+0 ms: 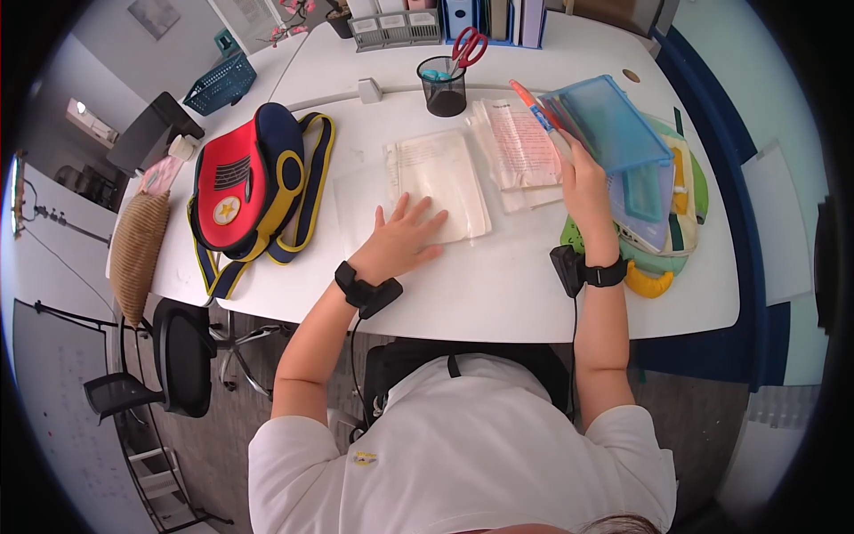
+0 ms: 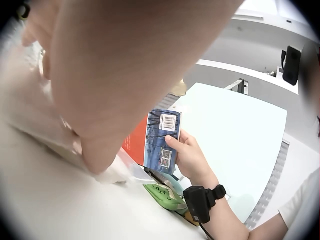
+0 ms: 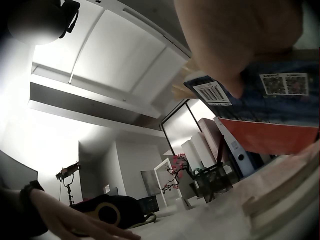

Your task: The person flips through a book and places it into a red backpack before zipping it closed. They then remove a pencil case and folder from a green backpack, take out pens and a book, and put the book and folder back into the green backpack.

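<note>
My left hand (image 1: 405, 240) lies with fingers spread on a book in a clear plastic sleeve (image 1: 445, 178), flat on the table. My right hand (image 1: 587, 191) grips a book upright by its edge, seen nearly edge-on from the head. In the left wrist view its blue back cover (image 2: 162, 137) shows a barcode and the thumb pressed on it; a red-orange part lies beside the blue. The right wrist view shows this blue cover (image 3: 255, 102) close up. Under and left of the held book lies another sleeved stack with a pinkish printed page (image 1: 520, 147).
A red and navy backpack (image 1: 236, 187) lies at the left. Behind the books stands a mesh pen cup (image 1: 443, 93) with red scissors. At the right, a translucent blue case (image 1: 614, 120) rests on a green and cream bag (image 1: 689, 187). Binders (image 1: 498, 20) line the back.
</note>
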A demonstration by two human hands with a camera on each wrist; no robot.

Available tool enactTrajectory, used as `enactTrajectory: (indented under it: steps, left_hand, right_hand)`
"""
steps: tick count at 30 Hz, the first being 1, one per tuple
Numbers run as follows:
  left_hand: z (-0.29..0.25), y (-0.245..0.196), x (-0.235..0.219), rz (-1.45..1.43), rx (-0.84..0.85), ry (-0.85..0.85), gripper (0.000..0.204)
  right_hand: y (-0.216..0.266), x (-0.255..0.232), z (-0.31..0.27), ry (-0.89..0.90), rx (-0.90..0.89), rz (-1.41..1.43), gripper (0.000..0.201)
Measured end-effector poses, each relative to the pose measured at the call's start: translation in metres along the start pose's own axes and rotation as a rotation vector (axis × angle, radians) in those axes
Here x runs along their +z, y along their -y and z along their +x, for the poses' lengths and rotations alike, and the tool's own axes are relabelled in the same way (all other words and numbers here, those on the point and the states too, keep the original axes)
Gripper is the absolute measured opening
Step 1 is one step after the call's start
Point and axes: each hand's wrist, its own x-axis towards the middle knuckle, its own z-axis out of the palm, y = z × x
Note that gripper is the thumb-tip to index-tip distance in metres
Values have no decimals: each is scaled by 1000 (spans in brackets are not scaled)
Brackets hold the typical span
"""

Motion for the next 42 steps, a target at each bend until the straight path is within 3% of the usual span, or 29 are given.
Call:
enactTrajectory:
  steps: [5,8,11,14,19,22,25,29,32,34,35,37,40,42]
  left_hand:
    - [2,-1,0,24,-4,15,65]
    - [-2,-3,-4,33,8,14,73]
    - [-5,0,-5,39,25,5,79]
    - [-6,4,-3,46,33,1,79]
    - [11,-1,-17,-46,45,-23,68]
    - [41,-7,-23,-248,189,-227,54]
    - [79,-23,-41,-507,229,-112,46]
    - [129,-35,-32,-496,362,-91,54]
    - [163,-33,-3,-183,287,-254,56]
    - [171,-38,-12,-141,117,-131,56]
    - [174,-40,-16,-120,32,-69,55]
    - [181,-33,-9,-17,-27,-119,52]
    - [180,-35,-14,40,-134,-106,50]
    - [179,-33,-13,60,-112,-114,50]
  right_hand:
    - [-2,0,-3,77,-99,-64,38]
    - [-12,2,-7,283,-113,-204,45]
    - [-11,2,-10,290,-109,-253,54]
    - [-8,0,-10,211,-198,-318,58]
    - [-19,1,-7,113,-138,-292,55]
    - [-19,-10,-2,19,-84,-184,48]
    - [-12,-29,1,-117,-16,-110,39]
    - [-30,-53,1,-319,83,12,31]
    - [-26,-74,5,-463,-5,195,31]
    - [-18,-86,7,-517,12,256,30]
    - [-13,-94,9,-489,-20,174,31]
    - [-7,-105,12,-430,-82,13,36]
    - [-45,-111,17,-298,-338,-474,48]
    - [-81,-104,7,-136,-238,-472,52]
